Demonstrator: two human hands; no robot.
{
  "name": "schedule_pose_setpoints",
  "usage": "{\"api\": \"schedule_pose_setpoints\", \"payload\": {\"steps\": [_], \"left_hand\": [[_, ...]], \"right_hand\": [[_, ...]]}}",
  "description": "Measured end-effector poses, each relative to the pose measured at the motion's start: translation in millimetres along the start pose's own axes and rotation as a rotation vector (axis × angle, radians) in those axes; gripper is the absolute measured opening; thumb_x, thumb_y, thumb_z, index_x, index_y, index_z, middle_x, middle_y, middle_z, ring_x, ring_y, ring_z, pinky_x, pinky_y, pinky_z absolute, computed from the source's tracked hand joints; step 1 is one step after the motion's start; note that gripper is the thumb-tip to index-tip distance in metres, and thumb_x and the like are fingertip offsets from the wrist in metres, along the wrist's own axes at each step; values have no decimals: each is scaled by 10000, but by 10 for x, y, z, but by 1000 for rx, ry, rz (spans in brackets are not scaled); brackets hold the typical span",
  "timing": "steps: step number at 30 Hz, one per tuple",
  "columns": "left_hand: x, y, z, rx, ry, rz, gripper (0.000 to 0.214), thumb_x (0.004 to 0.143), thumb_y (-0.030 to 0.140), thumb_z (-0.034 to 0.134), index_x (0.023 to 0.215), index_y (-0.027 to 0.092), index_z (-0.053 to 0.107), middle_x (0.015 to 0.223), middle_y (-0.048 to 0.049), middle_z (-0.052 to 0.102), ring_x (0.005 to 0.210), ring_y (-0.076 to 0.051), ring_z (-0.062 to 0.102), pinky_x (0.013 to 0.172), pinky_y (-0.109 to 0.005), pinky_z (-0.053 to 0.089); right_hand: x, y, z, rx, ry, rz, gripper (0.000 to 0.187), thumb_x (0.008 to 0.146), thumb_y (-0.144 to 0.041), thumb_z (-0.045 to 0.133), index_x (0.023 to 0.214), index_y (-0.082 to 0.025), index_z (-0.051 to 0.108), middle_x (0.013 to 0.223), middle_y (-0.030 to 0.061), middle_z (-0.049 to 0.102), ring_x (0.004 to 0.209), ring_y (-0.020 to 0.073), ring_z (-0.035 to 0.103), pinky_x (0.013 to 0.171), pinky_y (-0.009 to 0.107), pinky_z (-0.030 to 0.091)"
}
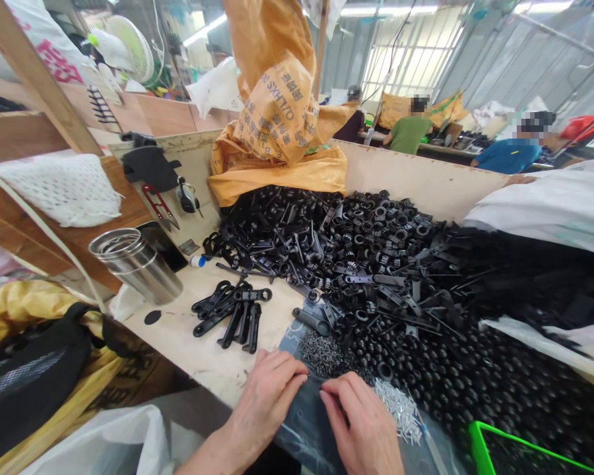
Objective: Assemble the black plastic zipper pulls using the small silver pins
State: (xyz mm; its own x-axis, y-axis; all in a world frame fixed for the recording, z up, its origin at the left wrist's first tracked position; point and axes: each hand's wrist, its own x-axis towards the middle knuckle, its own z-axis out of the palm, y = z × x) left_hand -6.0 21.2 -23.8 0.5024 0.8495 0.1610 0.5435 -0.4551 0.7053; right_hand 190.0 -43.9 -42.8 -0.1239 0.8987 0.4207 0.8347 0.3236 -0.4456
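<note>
1. The small heap of tiny dark metal screws (327, 356) lies at the near edge of the wooden bench (178, 330).
2. The left hand (270, 392) and right hand (359, 419) rest flat and loose, fingers down, holding nothing, just near the screws.
3. A big pile of black plastic parts (386, 264) lies behind.
4. A shiny steel cup (136, 264) lies far left.

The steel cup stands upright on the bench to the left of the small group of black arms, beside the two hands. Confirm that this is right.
Not quite. The head view shows the steel cup lying tipped on its side, not upright, its open mouth facing up and to the left. The rest holds: it is on the bench, left of the small group of black arms, with the left hand and right hand nearer the camera.
</note>
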Motion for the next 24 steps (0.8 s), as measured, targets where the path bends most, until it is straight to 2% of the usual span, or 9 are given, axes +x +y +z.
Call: {"api": "schedule_pose_setpoints", "payload": {"steps": [4, 9, 11, 13, 15, 19, 24], "left_hand": [[-29, 18, 65, -39, 25, 0, 166, 997, 101, 565, 949, 218, 672, 896, 17, 719, 866, -189, 658, 848, -349, 364], [-43, 31, 108, 1, 36, -18, 180, 996, 120, 560, 915, 221, 685, 909, -2, 710, 885, -212, 647, 820, -360, 351], [-50, 37, 92, -45, 34, -71, 164, 986, 129, 586, 905, 228, 689, 896, 9, 706, 890, -207, 649, 833, -357, 357], [-58, 56, 68, -113, 36, -126, 145, 978, 147, 613, 906, 242, 695, 893, 23, 709, 901, -199, 653, 860, -351, 366], [-68, 89, 47, -188, 44, -172, 124, 975, 187, 637, 901, 260, 705, 897, 36, 719, 900, -192, 657, 882, -344, 373], [-91, 161, 33, -321, 74, -214, 116, 968, 274, 658, 870, 275, 720, 887, 40, 738, 871, -191, 663, 861, -325, 397], [-115, 171, 53, -414, 93, -233, 124, 957, 314, 665, 860, 273, 730, 873, 25, 740, 872, -198, 660, 840, -310, 418]], "right_hand": [[89, -48, 51, 124, 24, 82, 138, 1070, -279, 493, 1000, -252, 609, 891, 11, 653, 765, 164, 653, 691, 271, 476], [126, -79, 56, -115, 27, -58, 304, 1087, -275, 405, 872, -248, 618, 760, 7, 627, 648, 190, 606, 616, 323, 419], [103, -85, 30, -132, 38, -51, 303, 1092, -294, 388, 942, -250, 648, 802, 16, 657, 662, 193, 621, 628, 325, 427], [87, -97, -8, -47, 33, 19, 262, 1089, -339, 419, 1054, -259, 665, 865, 21, 682, 714, 189, 651, 649, 303, 453], [92, -120, -47, 109, -15, 137, 225, 1072, -386, 483, 1088, -274, 677, 882, 8, 684, 710, 165, 652, 646, 266, 465], [140, -188, -83, 428, -121, 402, 269, 1019, -473, 580, 906, -273, 720, 774, -22, 642, 626, 129, 582, 589, 229, 426], [169, -252, -55, 650, -98, 576, 358, 941, -560, 649, 810, -238, 736, 739, -8, 609, 632, 137, 510, 587, 241, 384]]}}
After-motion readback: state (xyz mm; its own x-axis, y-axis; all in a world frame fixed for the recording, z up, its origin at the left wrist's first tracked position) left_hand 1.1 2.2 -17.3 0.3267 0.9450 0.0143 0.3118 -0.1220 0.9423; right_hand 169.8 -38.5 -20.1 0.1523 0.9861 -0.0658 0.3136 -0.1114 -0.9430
